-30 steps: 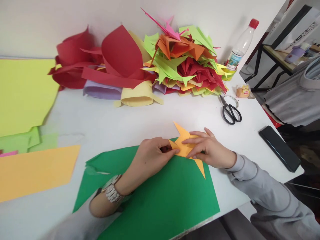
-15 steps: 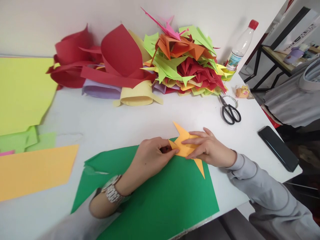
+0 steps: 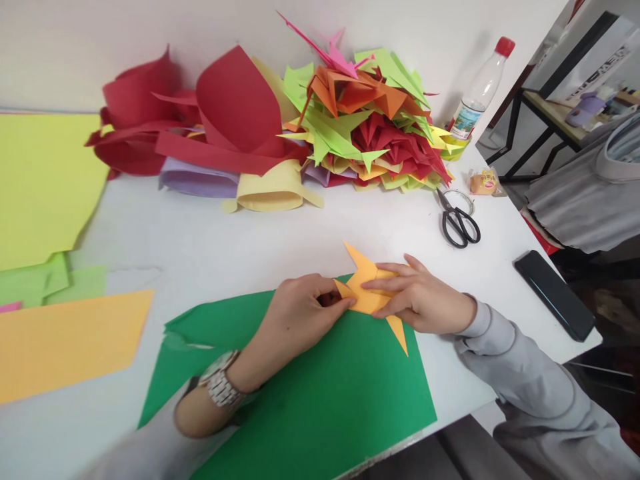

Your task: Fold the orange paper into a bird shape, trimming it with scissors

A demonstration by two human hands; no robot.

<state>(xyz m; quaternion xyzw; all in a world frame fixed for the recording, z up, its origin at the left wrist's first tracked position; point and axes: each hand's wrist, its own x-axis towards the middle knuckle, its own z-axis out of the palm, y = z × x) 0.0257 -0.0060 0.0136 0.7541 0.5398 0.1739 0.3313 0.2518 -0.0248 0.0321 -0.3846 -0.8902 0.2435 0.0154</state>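
A folded orange paper figure with several pointed tips lies over the far edge of a green paper sheet. My left hand, a metal watch on its wrist, pinches the figure's left tip between thumb and forefinger. From the other side, my right hand presses on the figure's body with its fingers and thumb, holding it against the sheet. Part of the figure is hidden under the right fingers. One long point sticks out below that hand, another above it.
Folded paper shapes are heaped along the wall, beside red paper rolls. At right are scissors, a wrapped snack, a bottle and a black phone. Yellow sheets and an orange strip lie left.
The whole view has shifted slightly, so things appear a little further left. Both hands keep almost the same hold on the orange paper figure.
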